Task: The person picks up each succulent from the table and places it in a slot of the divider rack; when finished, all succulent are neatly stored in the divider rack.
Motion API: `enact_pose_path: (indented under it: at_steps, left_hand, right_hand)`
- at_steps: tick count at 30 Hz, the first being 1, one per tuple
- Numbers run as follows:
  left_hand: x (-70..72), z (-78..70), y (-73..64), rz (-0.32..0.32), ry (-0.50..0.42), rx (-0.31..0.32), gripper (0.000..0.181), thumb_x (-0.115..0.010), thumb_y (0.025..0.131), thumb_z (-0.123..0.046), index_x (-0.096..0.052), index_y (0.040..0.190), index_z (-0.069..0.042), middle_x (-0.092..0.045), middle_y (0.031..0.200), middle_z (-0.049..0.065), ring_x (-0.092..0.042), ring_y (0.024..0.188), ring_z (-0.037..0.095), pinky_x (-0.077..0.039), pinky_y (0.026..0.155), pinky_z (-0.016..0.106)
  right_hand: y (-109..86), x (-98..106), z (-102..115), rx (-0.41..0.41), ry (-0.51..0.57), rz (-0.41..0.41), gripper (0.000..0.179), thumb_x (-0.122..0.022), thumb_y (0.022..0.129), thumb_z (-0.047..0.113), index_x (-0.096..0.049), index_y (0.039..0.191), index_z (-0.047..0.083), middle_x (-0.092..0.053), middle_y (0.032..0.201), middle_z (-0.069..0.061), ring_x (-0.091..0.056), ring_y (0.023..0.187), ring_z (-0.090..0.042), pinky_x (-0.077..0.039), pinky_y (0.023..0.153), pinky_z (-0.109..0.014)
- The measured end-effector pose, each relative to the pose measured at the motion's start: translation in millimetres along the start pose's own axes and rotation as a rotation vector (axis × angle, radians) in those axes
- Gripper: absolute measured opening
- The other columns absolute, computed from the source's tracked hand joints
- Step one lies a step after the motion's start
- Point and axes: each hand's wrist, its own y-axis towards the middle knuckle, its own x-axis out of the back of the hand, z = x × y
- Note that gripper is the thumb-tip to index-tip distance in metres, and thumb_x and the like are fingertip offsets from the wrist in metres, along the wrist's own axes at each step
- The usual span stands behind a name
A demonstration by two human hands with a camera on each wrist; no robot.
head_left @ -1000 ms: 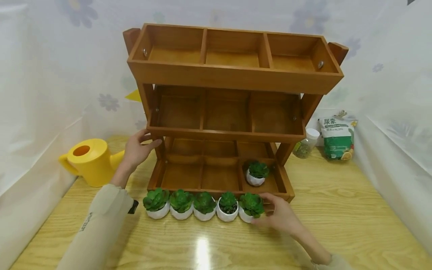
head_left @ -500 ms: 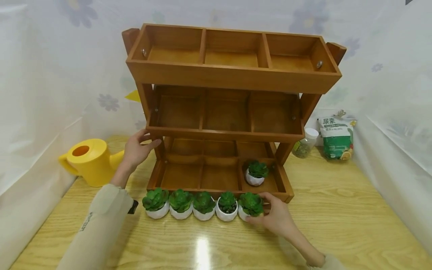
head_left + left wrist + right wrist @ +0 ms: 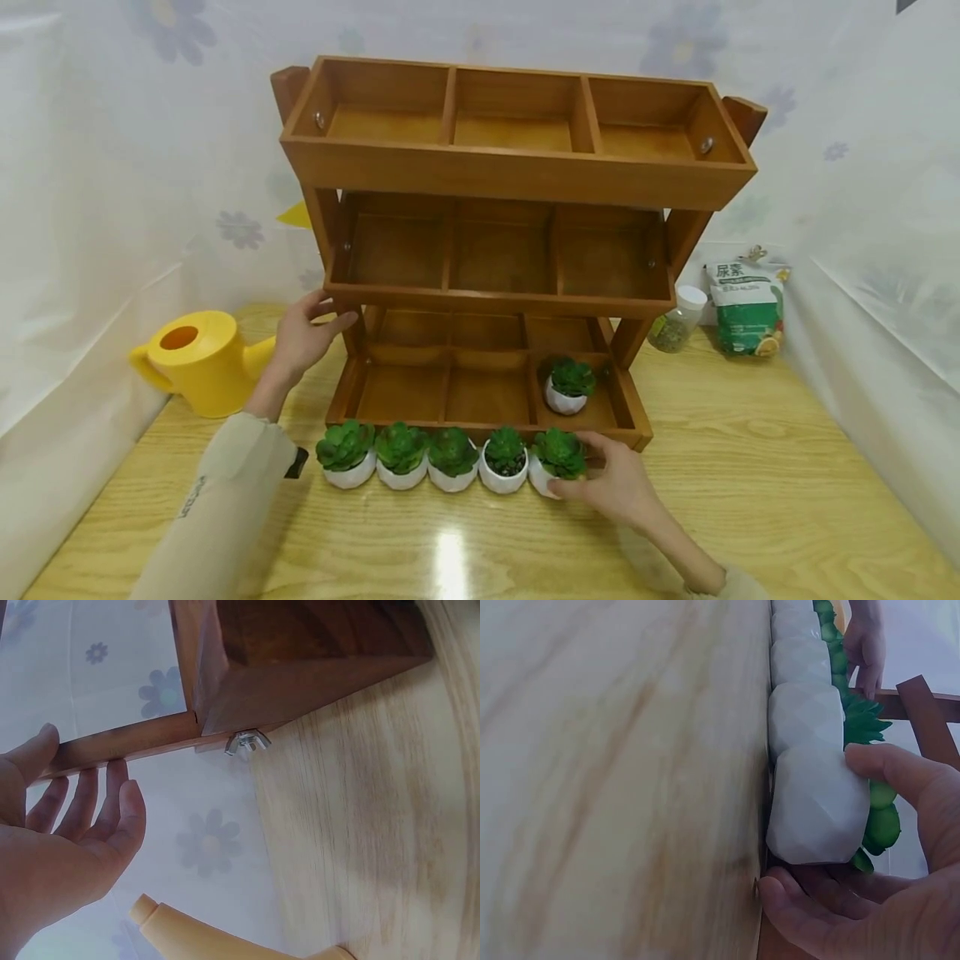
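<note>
Several small succulents in white faceted pots stand in a row on the table in front of a three-tier wooden rack (image 3: 517, 171). My right hand (image 3: 581, 471) grips the rightmost pot (image 3: 557, 460) of the row. In the right wrist view the thumb (image 3: 889, 769) lies on top of this pot (image 3: 810, 791) and the fingers (image 3: 802, 907) curl beneath it. Another potted succulent (image 3: 568, 386) sits in the right compartment of the lowest tier. My left hand (image 3: 333, 308) is open, with straight fingers (image 3: 112, 799) at the rack's left leg (image 3: 120, 742).
A yellow watering can (image 3: 197, 358) stands left of the rack, its spout (image 3: 180, 937) just below my left hand. A green-and-white bag (image 3: 746, 304) and a small white-capped jar (image 3: 678, 318) stand at the right rear. White flowered sheeting surrounds the wooden table (image 3: 750, 467).
My right hand has moved slightly left and closed round the rightmost pot. The left hand has stayed at the rack's leg.
</note>
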Motion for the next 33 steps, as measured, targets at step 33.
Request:
enact_pose_path:
  at_steps: [33]
  left_hand:
    - [1.6,-1.3,-0.6,0.018,0.005,0.019,0.062,-0.06,0.095,-0.035,-0.04,0.146,-0.006,-0.041,0.143,0.025,-0.044,0.127,0.044,-0.042,0.096,0.058]
  right_hand:
    - [31.9,44.9,52.8,0.019,0.43,0.224,0.059,-0.07,0.085,0.024,-0.049,0.129,-0.008,-0.068,0.099,-0.01,-0.066,0.081,-0.019,-0.055,0.077,-0.038]
